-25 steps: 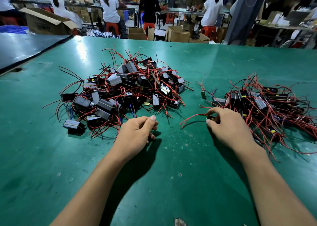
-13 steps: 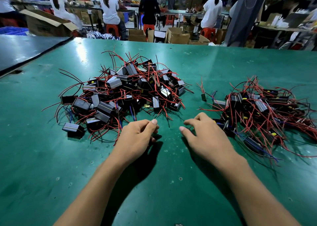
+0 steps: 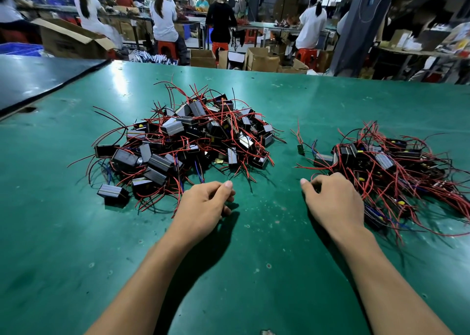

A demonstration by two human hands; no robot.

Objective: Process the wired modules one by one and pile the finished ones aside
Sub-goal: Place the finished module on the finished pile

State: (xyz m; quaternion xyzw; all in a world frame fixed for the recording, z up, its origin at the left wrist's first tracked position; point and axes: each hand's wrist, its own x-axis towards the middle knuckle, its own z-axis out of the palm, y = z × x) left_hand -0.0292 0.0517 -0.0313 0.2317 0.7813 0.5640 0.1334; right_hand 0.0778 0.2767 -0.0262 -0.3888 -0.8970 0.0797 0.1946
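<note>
While no module seems in work, left hand (image 3: pixel 203 205) fingers hang loose and empty just short of one pile (image 3: pixel 188 141); right hand (image 3: pixel 333 202) fingers curl at the other pile (image 3: pixel 386 164), grip unclear. Next: tease one module free.

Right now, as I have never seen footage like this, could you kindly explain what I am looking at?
There is no machine: a person wears a camera on the head, looking down at their arms. On the green table lie two heaps of black modules with red wires: a bigger pile ahead of the left hand, and a flatter tangle beside the right hand. The left hand rests loosely curled, apparently empty. The right hand curls down at the tangle's near edge; whether it pinches a wire is hidden.
</note>
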